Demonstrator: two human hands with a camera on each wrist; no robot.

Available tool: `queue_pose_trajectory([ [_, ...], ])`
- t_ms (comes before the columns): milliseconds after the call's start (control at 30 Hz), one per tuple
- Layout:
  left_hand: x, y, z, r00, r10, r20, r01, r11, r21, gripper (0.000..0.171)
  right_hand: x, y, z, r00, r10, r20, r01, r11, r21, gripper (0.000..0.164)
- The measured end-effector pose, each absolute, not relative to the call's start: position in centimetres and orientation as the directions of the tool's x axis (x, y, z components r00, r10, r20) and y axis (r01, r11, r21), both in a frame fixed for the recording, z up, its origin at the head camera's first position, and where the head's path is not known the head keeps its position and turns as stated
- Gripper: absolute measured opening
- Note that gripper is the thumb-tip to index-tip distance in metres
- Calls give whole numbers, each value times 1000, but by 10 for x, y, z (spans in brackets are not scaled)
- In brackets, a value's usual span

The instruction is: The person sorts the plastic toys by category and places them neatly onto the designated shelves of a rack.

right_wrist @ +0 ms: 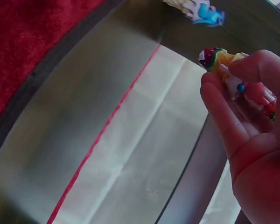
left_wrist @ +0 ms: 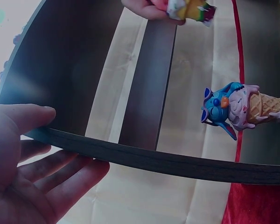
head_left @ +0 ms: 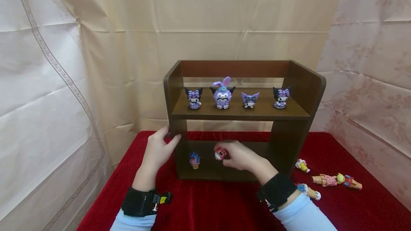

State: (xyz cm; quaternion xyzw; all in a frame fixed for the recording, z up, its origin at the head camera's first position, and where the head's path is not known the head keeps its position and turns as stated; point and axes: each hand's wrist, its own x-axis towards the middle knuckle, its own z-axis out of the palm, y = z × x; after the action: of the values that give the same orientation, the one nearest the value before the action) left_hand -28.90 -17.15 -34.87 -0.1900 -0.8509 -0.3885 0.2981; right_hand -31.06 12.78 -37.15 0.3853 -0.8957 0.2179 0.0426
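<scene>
A dark brown two-tier shelf (head_left: 240,114) stands before me. My left hand (head_left: 160,148) holds its left side panel, thumb on the inner face and fingers along the outside, as the left wrist view shows. Between thumb and fingers my right hand (head_left: 240,157) pinches a small figurine (right_wrist: 221,60) with a pink-red body and a yellow, green and dark red end. It hangs in the lower compartment; the palm and fingers cover part of it. Left of it, a blue figurine on an ice-cream cone (left_wrist: 247,107) stands upright on the lower board.
Several purple and black figurines, one a rabbit-eared figure (head_left: 222,97), stand along the upper board. Right of the shelf, more figurines lie on the red tablecloth (head_left: 334,209), among them a pink one (head_left: 325,180) and a yellow-white one (head_left: 302,165). Draped curtains (head_left: 128,63) hang behind.
</scene>
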Motion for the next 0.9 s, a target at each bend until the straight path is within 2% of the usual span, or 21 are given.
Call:
queue_pose_trajectory([
  [433, -289, -172, -349, -744, 93, 662, 557, 632, 538, 36, -316, 115, -389, -657, -728, 197, -744, 583, -327, 42],
  [900, -289, -171, -348, -747, 92, 658, 557, 626, 545, 37, -320, 109, -403, -660, -738, 141, -737, 601, -308, 42],
])
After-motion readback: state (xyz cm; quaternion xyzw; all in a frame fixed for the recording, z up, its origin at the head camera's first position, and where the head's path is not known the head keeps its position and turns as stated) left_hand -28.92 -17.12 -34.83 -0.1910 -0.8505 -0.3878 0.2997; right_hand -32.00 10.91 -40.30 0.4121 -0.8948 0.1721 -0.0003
